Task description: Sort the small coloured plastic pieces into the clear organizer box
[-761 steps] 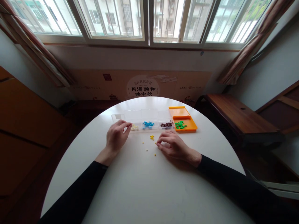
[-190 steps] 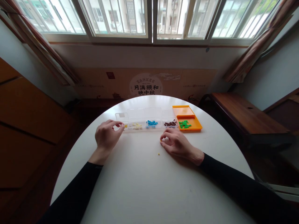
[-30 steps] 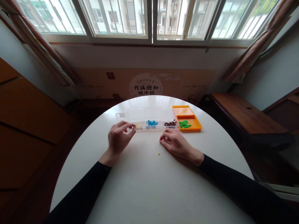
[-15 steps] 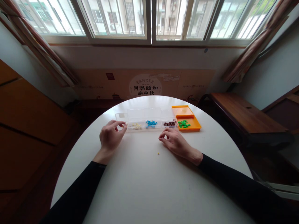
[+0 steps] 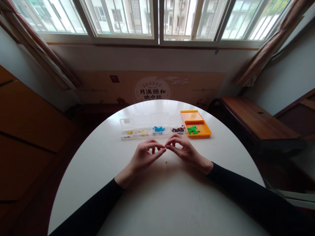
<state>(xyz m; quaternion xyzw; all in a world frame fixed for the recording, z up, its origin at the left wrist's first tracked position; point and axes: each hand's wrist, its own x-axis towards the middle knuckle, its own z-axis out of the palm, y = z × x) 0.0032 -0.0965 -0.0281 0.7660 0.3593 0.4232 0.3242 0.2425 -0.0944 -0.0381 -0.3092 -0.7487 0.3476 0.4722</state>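
Note:
My left hand and my right hand meet fingertip to fingertip over the middle of the table, each in a pinch. Whatever is between the fingertips is too small to make out. Just below them a tiny yellow piece lies on the white tabletop. Behind the hands stands a row of clear lidded boxes with yellow pieces, cream pieces, blue pieces and dark brown pieces. At the row's right end, an open orange box holds green pieces.
The round white table fills the centre. Beyond it a printed cardboard panel leans below the barred windows. A brown wooden bench or low table stands at the right, and an orange-brown cabinet at the left.
My left hand has moved right and toward me, from the left end of the clear boxes to my right fingertips. The yellow pieces there are now uncovered. My right hand has barely moved.

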